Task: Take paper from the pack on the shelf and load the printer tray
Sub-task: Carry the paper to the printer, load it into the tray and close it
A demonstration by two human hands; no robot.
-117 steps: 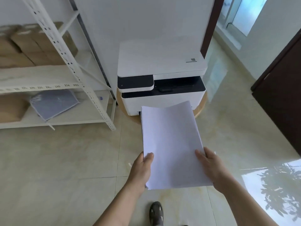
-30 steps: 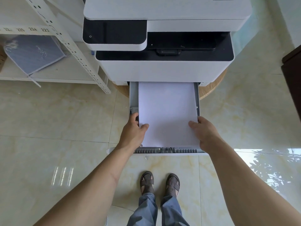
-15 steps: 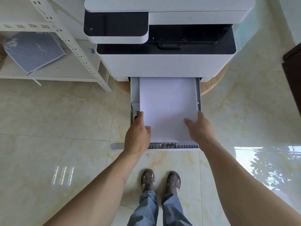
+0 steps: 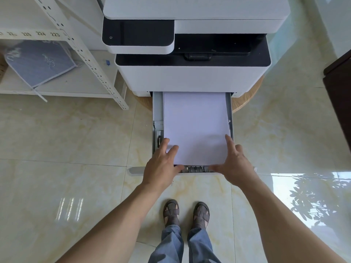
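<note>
A white stack of paper lies flat inside the grey printer tray, which is pulled out from the base of the white and black printer. My left hand rests at the stack's near left corner with its fingers spread on the sheet. My right hand sits at the near right corner, fingers extended along the paper's edge. Neither hand grips the paper. The opened paper pack, blue-grey, lies on the lower shelf at the left.
A white metal shelf rack stands left of the printer, its slanted post close to the tray. The printer sits on a round wooden base. A dark wooden door is at the right. My feet stand on glossy floor tiles.
The paper was carried to the printer and laid in the tray. In the last second my hands slid back to the near corners and the fingers spread flat.
</note>
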